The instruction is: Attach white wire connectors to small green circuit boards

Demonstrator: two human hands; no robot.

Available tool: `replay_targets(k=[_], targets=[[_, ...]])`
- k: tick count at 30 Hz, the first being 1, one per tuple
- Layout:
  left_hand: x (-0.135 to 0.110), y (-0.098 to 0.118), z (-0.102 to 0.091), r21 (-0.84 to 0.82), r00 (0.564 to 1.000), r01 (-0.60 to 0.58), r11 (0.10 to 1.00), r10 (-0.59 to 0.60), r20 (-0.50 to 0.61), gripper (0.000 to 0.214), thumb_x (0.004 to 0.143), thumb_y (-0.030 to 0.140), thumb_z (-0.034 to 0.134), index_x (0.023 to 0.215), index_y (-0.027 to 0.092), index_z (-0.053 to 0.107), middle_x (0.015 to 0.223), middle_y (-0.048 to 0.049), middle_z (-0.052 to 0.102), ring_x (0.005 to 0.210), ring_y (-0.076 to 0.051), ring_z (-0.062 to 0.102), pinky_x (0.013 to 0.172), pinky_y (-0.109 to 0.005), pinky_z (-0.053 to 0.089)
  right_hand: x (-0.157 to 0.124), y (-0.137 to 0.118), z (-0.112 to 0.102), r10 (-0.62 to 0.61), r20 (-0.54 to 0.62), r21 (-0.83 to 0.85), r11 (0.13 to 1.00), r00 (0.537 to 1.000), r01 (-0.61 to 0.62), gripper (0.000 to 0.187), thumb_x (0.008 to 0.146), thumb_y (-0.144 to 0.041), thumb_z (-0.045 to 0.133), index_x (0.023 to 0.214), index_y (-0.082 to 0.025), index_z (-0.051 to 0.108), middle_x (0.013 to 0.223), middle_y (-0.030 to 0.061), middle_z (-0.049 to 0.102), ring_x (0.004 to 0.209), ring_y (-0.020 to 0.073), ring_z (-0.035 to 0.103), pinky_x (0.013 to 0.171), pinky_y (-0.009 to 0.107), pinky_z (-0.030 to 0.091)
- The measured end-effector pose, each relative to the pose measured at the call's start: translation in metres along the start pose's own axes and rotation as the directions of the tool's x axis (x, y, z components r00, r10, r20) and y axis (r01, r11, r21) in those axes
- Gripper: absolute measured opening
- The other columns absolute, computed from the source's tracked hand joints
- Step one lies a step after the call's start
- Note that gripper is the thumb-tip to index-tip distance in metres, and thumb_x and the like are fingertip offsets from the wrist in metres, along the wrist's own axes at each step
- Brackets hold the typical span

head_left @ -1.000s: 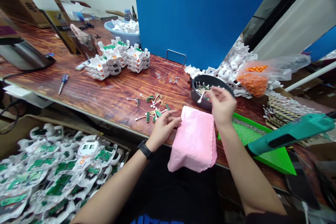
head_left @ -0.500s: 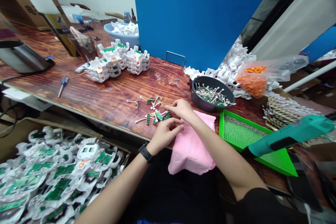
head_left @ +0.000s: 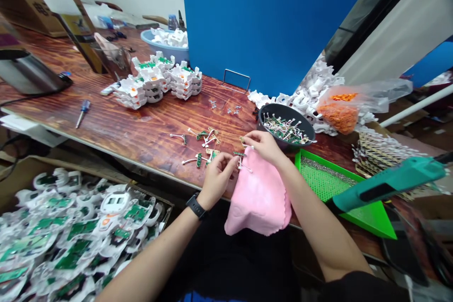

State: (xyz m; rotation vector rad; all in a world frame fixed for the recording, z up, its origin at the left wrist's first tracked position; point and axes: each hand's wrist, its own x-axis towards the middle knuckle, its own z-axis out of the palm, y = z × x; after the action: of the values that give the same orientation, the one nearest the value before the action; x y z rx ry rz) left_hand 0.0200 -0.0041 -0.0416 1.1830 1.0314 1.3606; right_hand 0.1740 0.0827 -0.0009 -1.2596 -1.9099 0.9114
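My left hand (head_left: 218, 174), with a black watch on its wrist, is closed in a pinch at the end of a small green circuit board (head_left: 239, 154). A white wire lead (head_left: 245, 166) hangs below that board, over the pink cloth (head_left: 260, 198). My right hand (head_left: 264, 145) is just above the cloth, thumb and forefinger pinched on a small yellowish-edged piece, likely another circuit board (head_left: 242, 140); its far part is hidden by the fingers. Left of my hands, several loose wired circuit boards (head_left: 211, 138) lie on the wooden table.
A black round pan (head_left: 264, 125) of wired boards stands behind my right hand. Right of the cloth are a green tray (head_left: 304, 174) and a teal electric screwdriver (head_left: 389, 181). Stacked white housings (head_left: 152, 80) and a blue-handled screwdriver (head_left: 83, 109) are at left. A carton of housings (head_left: 81, 231) sits below.
My right hand has moved right and up from the loose boards, my left hand slightly left. A green board with a white wire now shows between them over the cloth.
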Motion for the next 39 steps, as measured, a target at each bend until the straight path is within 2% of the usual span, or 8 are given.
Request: replay_targets(k=[4, 7, 12, 15, 20, 32, 36, 39], targets=[[0.003, 0.000, 0.000, -0.039, 0.998, -0.034, 0.999, 0.033, -0.044, 0.038, 0.078, 0.036, 0.059, 0.113, 0.023, 0.054, 0.092, -0.0021, 0.060, 0.064, -0.010, 0.057, 0.058, -0.023, 0.047, -0.016, -0.014, -0.012, -0.004, 0.328, 0.166, 0.985, 0.945, -0.054, 0.023, 0.073, -0.036, 0.062, 0.076, -0.014, 0.068, 0.071, 0.0037, 0.067, 0.065, 0.0137, 0.059, 0.062, 0.025, 0.044], [0.004, 0.001, -0.002, 0.086, 0.996, -0.082, 0.993, 0.080, 0.032, 0.029, 0.078, 0.033, 0.059, 0.103, 0.021, 0.065, 0.097, -0.0054, 0.061, 0.078, -0.014, 0.059, 0.070, -0.026, 0.048, -0.024, -0.016, -0.009, 0.016, 0.427, 0.252, 0.958, 0.904, -0.136, 0.024, 0.072, -0.036, 0.064, 0.074, -0.014, 0.069, 0.069, 0.0027, 0.065, 0.063, 0.0122, 0.057, 0.063, 0.025, 0.043], [0.003, -0.002, -0.003, 0.061, 0.998, -0.053, 0.997, 0.055, -0.018, 0.024, 0.076, 0.033, 0.061, 0.094, 0.019, 0.067, 0.091, -0.0060, 0.064, 0.083, -0.017, 0.061, 0.075, -0.029, 0.049, -0.038, -0.008, -0.003, 0.065, 0.347, 0.415, 0.884, 0.936, -0.215, 0.026, 0.073, -0.038, 0.064, 0.083, -0.014, 0.070, 0.072, 0.0021, 0.063, 0.062, 0.0099, 0.054, 0.063, 0.024, 0.043], [0.003, -0.002, -0.001, -0.050, 0.999, 0.022, 0.998, -0.023, -0.036, 0.026, 0.074, 0.034, 0.063, 0.093, 0.017, 0.065, 0.087, -0.0050, 0.066, 0.075, -0.016, 0.062, 0.069, -0.028, 0.050, -0.048, -0.006, -0.001, 0.024, 0.306, 0.419, 0.894, 0.952, -0.157, 0.029, 0.067, -0.031, 0.070, 0.093, -0.018, 0.068, 0.086, 0.0026, 0.065, 0.071, 0.0114, 0.057, 0.067, 0.025, 0.044], [0.003, 0.000, 0.000, -0.141, 0.994, 0.083, 0.987, -0.091, -0.053, 0.025, 0.070, 0.033, 0.068, 0.088, 0.016, 0.063, 0.078, -0.0028, 0.067, 0.067, -0.014, 0.061, 0.065, -0.027, 0.050, -0.054, -0.007, 0.009, -0.001, 0.112, 0.310, 0.950, 0.994, -0.034, 0.022, 0.068, -0.028, 0.070, 0.087, -0.017, 0.068, 0.084, 0.0035, 0.065, 0.071, 0.0127, 0.055, 0.066, 0.026, 0.042], [0.003, 0.000, -0.001, -0.126, 0.995, 0.050, 0.991, -0.060, -0.075, 0.024, 0.070, 0.033, 0.068, 0.084, 0.014, 0.064, 0.076, -0.0030, 0.067, 0.061, -0.012, 0.060, 0.058, -0.025, 0.050, -0.054, -0.002, 0.019, 0.031, 0.060, 0.415, 0.908, 0.998, -0.053, 0.015, 0.067, -0.026, 0.070, 0.079, -0.017, 0.070, 0.081, 0.0047, 0.067, 0.077, 0.0168, 0.061, 0.075, 0.031, 0.045], [0.004, 0.001, 0.000, -0.148, 0.997, 0.051, 0.988, -0.059, -0.052, 0.027, 0.070, 0.031, 0.068, 0.092, 0.015, 0.064, 0.083, -0.0041, 0.067, 0.070, -0.014, 0.062, 0.066, -0.026, 0.051, -0.053, -0.002, 0.019, 0.038, 0.037, 0.434, 0.900, 0.999, -0.050, 0.018, 0.067, -0.028, 0.070, 0.081, -0.017, 0.069, 0.081, 0.0046, 0.068, 0.076, 0.0172, 0.062, 0.074, 0.031, 0.047], [0.006, 0.001, 0.002, -0.197, 0.997, 0.041, 0.979, -0.053, -0.054, 0.040, 0.074, 0.032, 0.064, 0.110, 0.017, 0.058, 0.097, -0.0057, 0.065, 0.080, -0.014, 0.063, 0.075, -0.028, 0.051, -0.046, -0.002, 0.000, 0.014, -0.175, 0.393, 0.918, 0.984, 0.057, 0.019, 0.070, -0.031, 0.067, 0.083, -0.018, 0.069, 0.088, 0.0060, 0.069, 0.084, 0.0190, 0.063, 0.079, 0.034, 0.047]])
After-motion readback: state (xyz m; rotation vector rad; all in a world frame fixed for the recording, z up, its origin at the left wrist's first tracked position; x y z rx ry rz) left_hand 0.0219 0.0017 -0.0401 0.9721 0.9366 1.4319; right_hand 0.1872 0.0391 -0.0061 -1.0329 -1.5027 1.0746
